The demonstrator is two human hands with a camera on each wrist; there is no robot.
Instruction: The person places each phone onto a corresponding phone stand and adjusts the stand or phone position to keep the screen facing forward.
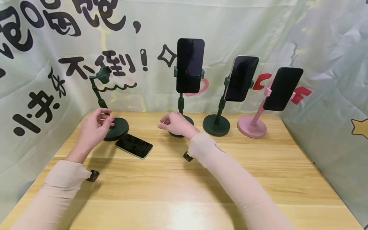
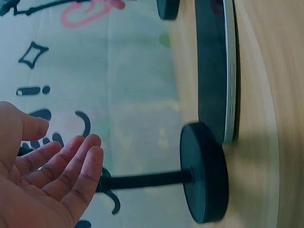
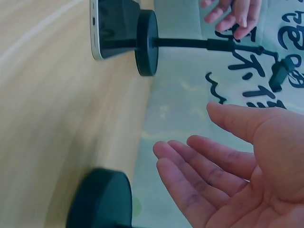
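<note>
My left hand point(image 1: 96, 126) hovers beside a dark green phone stand point(image 1: 120, 127) at the left, fingers loosely bent and holding nothing. That stand's holder point(image 1: 103, 75) carries no phone. A black-screened phone point(image 1: 134, 146) lies face up on the table, its far end close to the stand's round base; in the left wrist view the phone point(image 2: 212, 71) partly overlaps the base point(image 2: 204, 173). My right hand point(image 1: 179, 124), empty with relaxed fingers, is in front of a second green stand point(image 1: 180, 103), covering part of its base. The right wrist view shows this palm point(image 3: 237, 175) with fingers apart from any object.
The second stand holds an upright phone point(image 1: 190, 65). To its right, another green stand point(image 1: 216, 125) bears a tilted phone point(image 1: 241, 78), and a pink stand point(image 1: 252, 126) bears a third point(image 1: 283, 88). A printed cloth point(image 1: 155, 19) hangs behind the wooden table point(image 1: 161, 191).
</note>
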